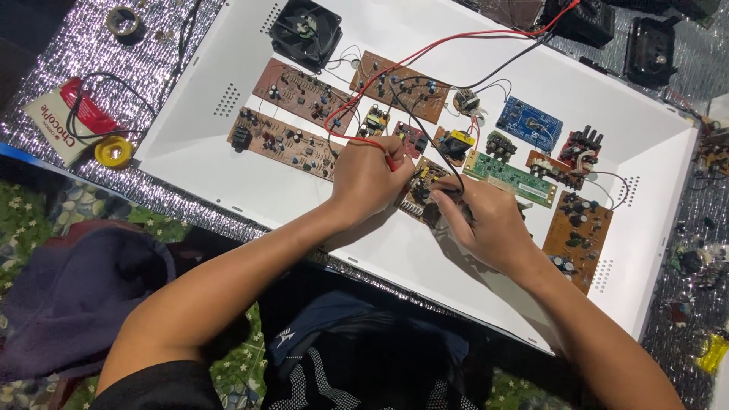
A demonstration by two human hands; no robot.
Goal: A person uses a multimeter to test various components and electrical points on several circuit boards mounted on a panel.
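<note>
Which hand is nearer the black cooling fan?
Left. The left hand, holding the red probe, sits below the black cooling fan; the right hand is farther down and right.

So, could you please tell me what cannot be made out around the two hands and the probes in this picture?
All in the head view:
- Tip of the red probe: hidden under the left hand.
- Tip of the black probe: covered by the right hand.
- Small brown circuit board: its middle is hidden between both hands.
- Black meter: cut off by the top edge.
- Component markings: too small.

Silver foil mat (91, 163) (floral floor cloth (45, 205))
</note>
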